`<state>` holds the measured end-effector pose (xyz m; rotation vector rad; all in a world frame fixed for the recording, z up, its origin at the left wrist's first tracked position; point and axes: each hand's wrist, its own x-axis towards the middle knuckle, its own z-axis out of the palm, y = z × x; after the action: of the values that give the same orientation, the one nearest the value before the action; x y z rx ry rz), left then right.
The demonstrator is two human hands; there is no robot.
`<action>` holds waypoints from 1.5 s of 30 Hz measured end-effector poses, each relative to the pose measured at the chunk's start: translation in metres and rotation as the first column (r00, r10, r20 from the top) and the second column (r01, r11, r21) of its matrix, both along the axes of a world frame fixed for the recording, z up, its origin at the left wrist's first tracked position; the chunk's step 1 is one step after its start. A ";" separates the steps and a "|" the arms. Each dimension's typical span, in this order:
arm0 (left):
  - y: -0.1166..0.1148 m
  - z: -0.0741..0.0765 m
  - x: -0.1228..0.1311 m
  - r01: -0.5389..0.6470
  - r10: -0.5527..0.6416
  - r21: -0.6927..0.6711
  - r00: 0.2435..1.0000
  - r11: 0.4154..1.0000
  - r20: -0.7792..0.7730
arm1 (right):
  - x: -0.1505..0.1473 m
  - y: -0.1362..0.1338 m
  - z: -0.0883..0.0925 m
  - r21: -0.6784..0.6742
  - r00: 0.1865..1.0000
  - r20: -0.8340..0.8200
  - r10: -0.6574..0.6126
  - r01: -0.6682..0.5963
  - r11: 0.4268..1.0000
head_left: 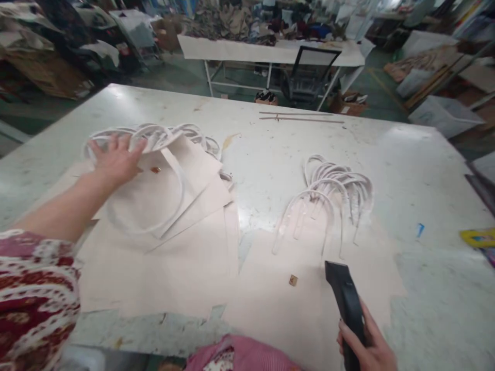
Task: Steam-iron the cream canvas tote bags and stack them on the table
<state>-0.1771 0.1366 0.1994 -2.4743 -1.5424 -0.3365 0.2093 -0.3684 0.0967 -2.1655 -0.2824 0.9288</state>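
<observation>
My left hand point(118, 159) rests with spread fingers on the far end of a pile of cream cloth tote bags point(185, 268), over their bunched white loop handles point(154, 135). One handle curves down across the top bag, near a small brown-gold patch point(155, 170). Low on the right, my right hand point(369, 342) is closed around a black hair clipper point(346, 296), its head pointing up and away. Beyond the clipper lies a second lot of cream bags point(263, 304) with fanned white handles point(328, 180). Another small patch point(293, 280) shows on its top bag.
The bags lie on a large pale, stained table point(255, 149). Two thin strips point(301, 117) lie near its far edge. A blue scrap point(420, 230) and a yellow item point(477, 238) are at the right. Behind stand a black chair point(311, 77) and a cloth-heaped table point(240, 49).
</observation>
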 end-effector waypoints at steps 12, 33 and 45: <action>-0.226 -0.180 0.046 -0.176 0.146 -0.216 0.978 0.960 -0.148 | -0.018 0.025 -0.011 0.006 0.974 -0.154 0.165 -0.166 0.986; -0.352 -0.218 0.206 0.650 -0.666 -0.559 0.714 0.515 0.217 | 0.000 0.144 -0.016 0.157 0.704 -0.271 0.656 -0.640 0.752; -0.351 -0.220 0.204 0.628 -0.607 -0.490 0.762 0.605 0.227 | -0.031 0.183 -0.015 0.192 0.817 -0.008 0.576 -0.564 0.803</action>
<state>0.0265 -0.2140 -0.0208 -3.4446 -0.7666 -0.0237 0.1781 -0.1850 0.0822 -1.8956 -0.9935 1.2435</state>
